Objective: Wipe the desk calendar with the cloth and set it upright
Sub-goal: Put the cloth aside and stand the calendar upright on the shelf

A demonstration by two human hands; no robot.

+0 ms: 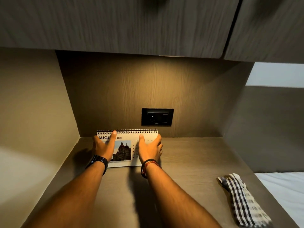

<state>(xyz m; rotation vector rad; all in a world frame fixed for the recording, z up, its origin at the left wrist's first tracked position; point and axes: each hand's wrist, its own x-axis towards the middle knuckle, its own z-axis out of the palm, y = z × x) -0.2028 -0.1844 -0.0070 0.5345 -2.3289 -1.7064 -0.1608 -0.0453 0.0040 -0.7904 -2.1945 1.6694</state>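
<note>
Calendar [126,147]: spiral-bound, standing on the tabletop [189,162] near the back wall, spiral edge up, page facing the camera. Page marked "AUGU… 2026", with a photo of a domed building and a partly covered grid of dates.

Left hand [104,146]: spread against the left part of the page, thumb up toward the spiral, remaining fingers wrapped round the left edge; gripping the calendar. Dark watch [98,160] on the wrist.

Right hand [150,148]: laid on the right part of the page, thumb up, fingers curled round the right edge; likewise gripping the calendar. Red and dark bands [148,165] on the wrist.

Cloth [243,199]: checked, dark on white, bunched lengthwise, lying on the tabletop at front right, well apart from calendar and both hands; untouched.

Socket [157,117]: black plate set in the wood-grain back wall, just above and slightly right of the calendar.

Cabinet [115,22]: overhead, wood-grain, light beneath it falling on wall and tabletop.

Bed [283,186]: white sheet, at far right beyond the tabletop edge.
</note>
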